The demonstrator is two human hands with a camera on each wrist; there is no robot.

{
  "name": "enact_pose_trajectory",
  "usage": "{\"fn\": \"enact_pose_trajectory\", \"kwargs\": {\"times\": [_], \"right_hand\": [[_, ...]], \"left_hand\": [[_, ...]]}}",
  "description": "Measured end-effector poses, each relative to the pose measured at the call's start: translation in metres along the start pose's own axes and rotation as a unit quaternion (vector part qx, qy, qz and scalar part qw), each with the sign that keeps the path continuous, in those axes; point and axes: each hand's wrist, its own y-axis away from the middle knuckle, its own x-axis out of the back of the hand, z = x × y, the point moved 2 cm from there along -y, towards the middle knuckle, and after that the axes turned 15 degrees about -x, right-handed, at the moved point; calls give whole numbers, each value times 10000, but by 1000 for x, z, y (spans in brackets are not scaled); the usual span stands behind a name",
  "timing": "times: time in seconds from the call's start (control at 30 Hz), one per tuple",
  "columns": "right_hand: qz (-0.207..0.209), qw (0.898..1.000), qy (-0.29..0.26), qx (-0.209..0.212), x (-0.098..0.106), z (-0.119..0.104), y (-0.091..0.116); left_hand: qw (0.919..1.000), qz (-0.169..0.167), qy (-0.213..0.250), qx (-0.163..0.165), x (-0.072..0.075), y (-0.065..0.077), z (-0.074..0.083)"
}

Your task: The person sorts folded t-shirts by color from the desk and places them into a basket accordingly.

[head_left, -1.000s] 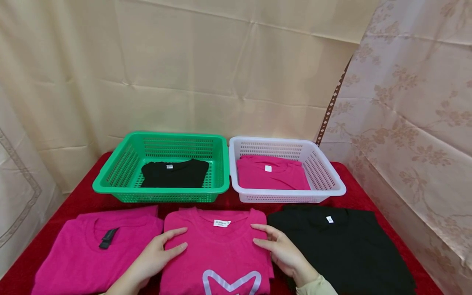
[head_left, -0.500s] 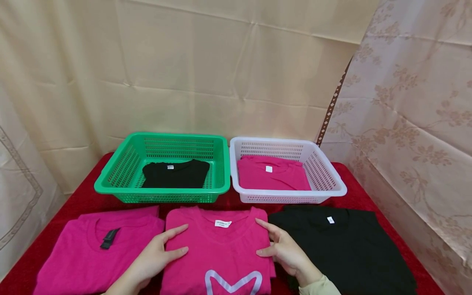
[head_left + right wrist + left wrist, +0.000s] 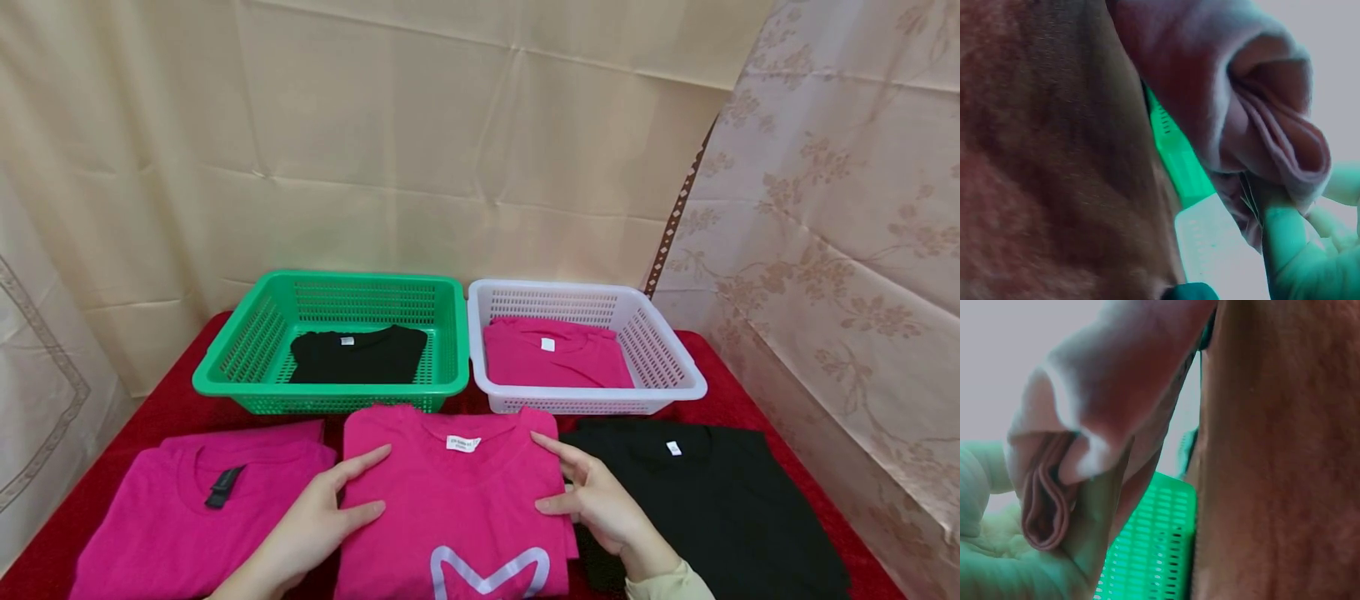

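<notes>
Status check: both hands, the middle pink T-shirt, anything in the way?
Left hand and right hand gripping opposite sides. Printed pink T-shirt held off the red tablecloth. Green basket and white basket beyond; nothing seen blocking.

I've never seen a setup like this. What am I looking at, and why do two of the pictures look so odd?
There's no machine: you see a person's left hand and right hand. The wide picture comes from a camera worn on the head; the odd close-ups come from one on each wrist.

On the red cloth, a green basket holds a folded black shirt, and a white basket a folded pink shirt. Nearer lie a dark-tagged pink shirt and another black shirt. Between them, both hands hold a pale-printed pink shirt by its sides.
</notes>
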Motion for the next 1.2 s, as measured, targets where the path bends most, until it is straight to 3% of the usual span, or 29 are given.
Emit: {"fn": "enact_pose_trajectory", "kwargs": {"times": [0.17,0.33,0.7,0.97,1.2], "right_hand": [[-87,9998,123,101,3,-7,7],[-98,9992,310,243,6,-15,14],[-75,9978,374,540,14,-31,25],[25,9968,384,704,21,-43,33],[263,9952,448,834,30,-54,39]], "left_hand": [[9999,-136,69,-31,-1,3,11],[9990,-269,231,-285,-2,3,21],[9979,-231,360,-486,-2,0,40],[9985,-215,385,-337,-2,-6,55],[9950,-370,580,-724,-3,-18,69]]}}
